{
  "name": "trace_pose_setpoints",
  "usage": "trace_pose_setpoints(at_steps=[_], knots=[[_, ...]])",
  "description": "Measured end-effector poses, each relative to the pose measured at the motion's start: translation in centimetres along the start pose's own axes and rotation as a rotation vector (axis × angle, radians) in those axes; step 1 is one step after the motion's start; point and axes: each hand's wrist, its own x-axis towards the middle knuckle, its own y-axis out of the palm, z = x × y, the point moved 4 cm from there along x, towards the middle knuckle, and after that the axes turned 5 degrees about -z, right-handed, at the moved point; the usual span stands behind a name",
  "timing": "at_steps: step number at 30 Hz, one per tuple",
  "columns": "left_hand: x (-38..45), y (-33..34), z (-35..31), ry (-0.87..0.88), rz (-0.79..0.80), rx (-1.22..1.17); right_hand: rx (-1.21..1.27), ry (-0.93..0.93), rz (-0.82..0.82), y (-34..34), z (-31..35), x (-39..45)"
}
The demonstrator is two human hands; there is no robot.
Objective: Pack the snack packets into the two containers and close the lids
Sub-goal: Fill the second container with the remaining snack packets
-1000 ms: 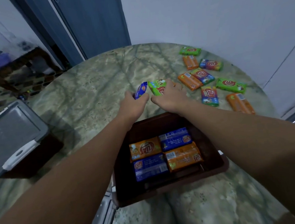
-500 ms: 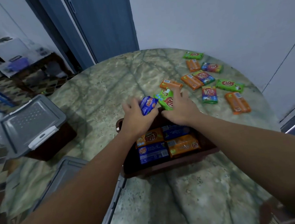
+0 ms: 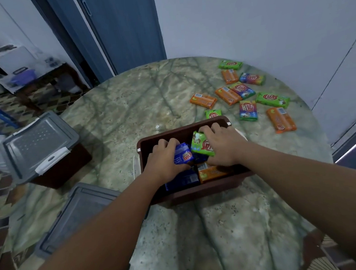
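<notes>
Hands grip packets — (logos unreadable).

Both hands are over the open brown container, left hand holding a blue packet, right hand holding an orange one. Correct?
Not quite. In the head view the right hand holds a green packet, not an orange one; an orange packet already lies inside the container. The rest stands: both hands are over the open brown container, and the left hand holds a blue packet.

Both forearms reach forward, left hand and right hand side by side, fingers curled in a grip.
</notes>
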Motion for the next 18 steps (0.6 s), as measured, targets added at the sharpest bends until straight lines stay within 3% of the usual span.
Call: trace_pose_setpoints(at_steps=[7,18], knots=[[0.5,1.5,0.5,0.025,0.062,0.119,-0.197,-0.139,-0.01,1.7,-0.4,0.2],[0.8,1.9,0.2,0.103,0.095,0.078,-0.24,-0.131,0.003,2.1,-0.4,0.5]])
